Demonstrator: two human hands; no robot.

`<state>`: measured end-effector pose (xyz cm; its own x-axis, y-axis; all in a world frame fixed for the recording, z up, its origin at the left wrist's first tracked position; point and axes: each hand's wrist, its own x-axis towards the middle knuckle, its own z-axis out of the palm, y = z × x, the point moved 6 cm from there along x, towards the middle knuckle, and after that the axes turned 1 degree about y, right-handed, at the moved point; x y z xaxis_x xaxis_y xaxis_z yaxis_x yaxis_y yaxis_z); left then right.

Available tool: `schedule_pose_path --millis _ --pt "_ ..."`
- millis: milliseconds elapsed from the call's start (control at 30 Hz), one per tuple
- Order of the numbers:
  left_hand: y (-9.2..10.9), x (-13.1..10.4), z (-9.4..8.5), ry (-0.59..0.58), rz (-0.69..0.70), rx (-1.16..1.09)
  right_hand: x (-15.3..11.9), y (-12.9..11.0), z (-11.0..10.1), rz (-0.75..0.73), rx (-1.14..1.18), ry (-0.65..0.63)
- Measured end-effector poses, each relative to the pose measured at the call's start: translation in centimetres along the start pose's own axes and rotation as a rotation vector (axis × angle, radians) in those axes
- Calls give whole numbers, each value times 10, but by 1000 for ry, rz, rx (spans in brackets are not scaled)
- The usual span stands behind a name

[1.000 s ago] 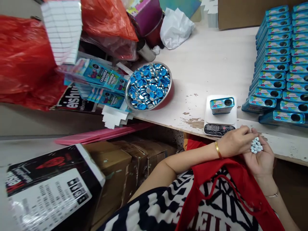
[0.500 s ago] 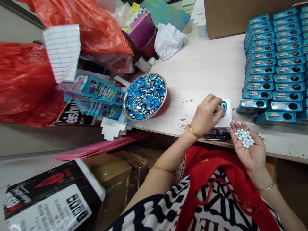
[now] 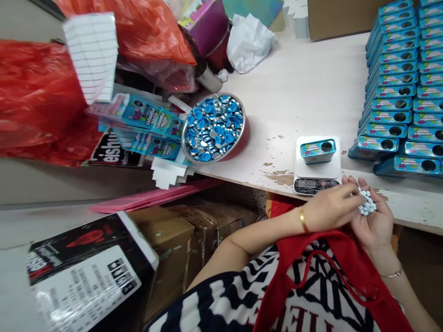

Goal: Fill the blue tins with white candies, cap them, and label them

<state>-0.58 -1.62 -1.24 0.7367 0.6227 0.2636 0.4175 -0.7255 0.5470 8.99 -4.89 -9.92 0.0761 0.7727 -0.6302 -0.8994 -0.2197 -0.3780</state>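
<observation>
My right hand (image 3: 375, 226) is palm up and cupped, with a pile of small pale candies (image 3: 368, 205) in it. Over that palm, my left hand (image 3: 330, 207) has its fingers bent together, the tips at the candies; what they pinch is hidden. Beyond the hands, a blue tin (image 3: 316, 157) with a round dark hole in its top stands upright on a white digital scale (image 3: 300, 169). Neither hand touches the tin or the scale. The scale's lit display is partly readable.
Rows of similar blue tins (image 3: 384, 131) stand on the right of the table (image 3: 294, 92). A metal bowl (image 3: 243, 138) full of blue and silver caps sits to the left. Behind it are a crumpled white bag (image 3: 247, 44) and orange plastic bags (image 3: 34, 101). Cardboard boxes (image 3: 166, 235) lie below.
My left hand has left the tin on the scale and moved right and nearer, over the candies in my right palm. The tin now stands uncovered. The view has shifted slightly.
</observation>
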Motion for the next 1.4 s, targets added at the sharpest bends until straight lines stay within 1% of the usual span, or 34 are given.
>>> schedule_pose_path --millis 33,67,100,167,300,400,500,667,733,800,833,867,933,1000,1033,1067,1100,1133,1167,1233,1300,1333,1400 --pt "5 -1 16 -43 1 39 -1 0 -2 -5 -12 8" --pt "8 -2 29 -67 -6 76 -1 0 -3 -9 -21 18" --pt "11 -2 38 -78 -14 101 -2 0 -4 -15 -27 31" --pt "14 -1 47 -88 -11 118 -4 -1 -6 -24 -37 54" --pt "15 1 47 -79 22 108 -7 -2 -4 -48 -58 71" --pt "14 1 46 -74 18 99 -8 -1 -3 -53 -56 76" --pt "13 0 49 -73 12 118 -7 1 -3 -44 -49 85" --pt "12 -2 54 -16 15 138 -7 5 -1 -47 -40 67" --pt "11 -3 54 -3 9 128 -6 6 -1 -43 -27 52" --pt "11 -5 46 15 26 111 -4 7 -3 -20 4 49" --pt "10 -5 37 46 45 100 -3 8 -4 0 20 49" --pt "8 -6 25 102 60 94 -2 8 -5 18 34 47" --pt "-3 -10 -9 271 37 122 1 10 -6 38 59 32" --pt "-25 -15 -44 429 -74 202 3 11 -5 38 101 19" --pt "-38 -17 -58 465 -141 246 3 12 -4 36 128 21" --pt "-52 -18 -67 460 -199 276 3 13 -4 39 156 24" --pt "-64 -16 -72 426 -235 294 2 15 -3 48 183 30" --pt "-74 -14 -73 377 -241 296 1 16 -2 58 208 32" --pt "-80 -9 -71 320 -215 290 1 16 -1 67 232 29" --pt "-82 1 -66 215 -183 300 0 12 -3 71 278 18" --pt "-68 12 -64 152 -134 310 -2 5 -11 48 316 20" --pt "-56 19 -64 131 -99 296 -5 0 -17 27 332 25" --pt "-24 41 -61 114 1 226 -11 -10 -33 -18 361 44"
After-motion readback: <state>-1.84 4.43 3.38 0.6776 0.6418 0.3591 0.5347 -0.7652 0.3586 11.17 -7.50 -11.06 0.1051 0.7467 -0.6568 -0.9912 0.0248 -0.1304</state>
